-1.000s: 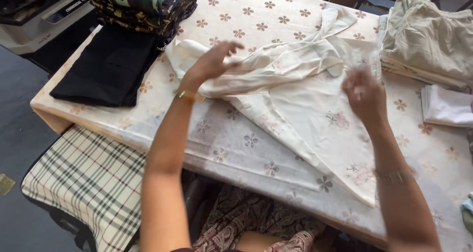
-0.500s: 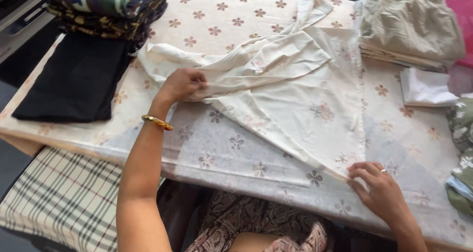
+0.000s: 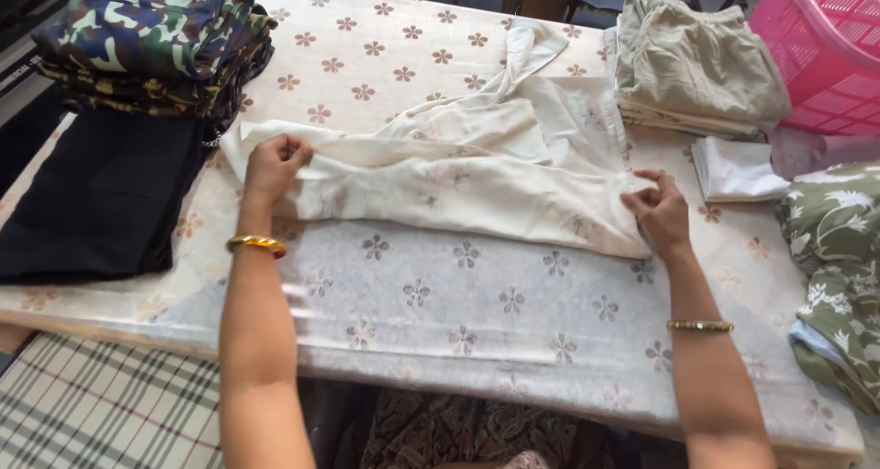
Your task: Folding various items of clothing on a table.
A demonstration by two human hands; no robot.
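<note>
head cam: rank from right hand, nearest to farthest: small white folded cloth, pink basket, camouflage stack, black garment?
From the right hand:
1. Small white folded cloth, just to its right.
2. Pink basket, top right corner.
3. Black garment, far left edge of the table.
4. Camouflage stack, top left corner; close to the black garment, only slightly farther.

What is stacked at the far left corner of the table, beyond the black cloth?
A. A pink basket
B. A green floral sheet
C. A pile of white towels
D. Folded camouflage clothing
D: the folded camouflage clothing sits in a stack at the far left, just behind the black cloth, while the pink basket and the green floral fabric are both on the right side.
</note>
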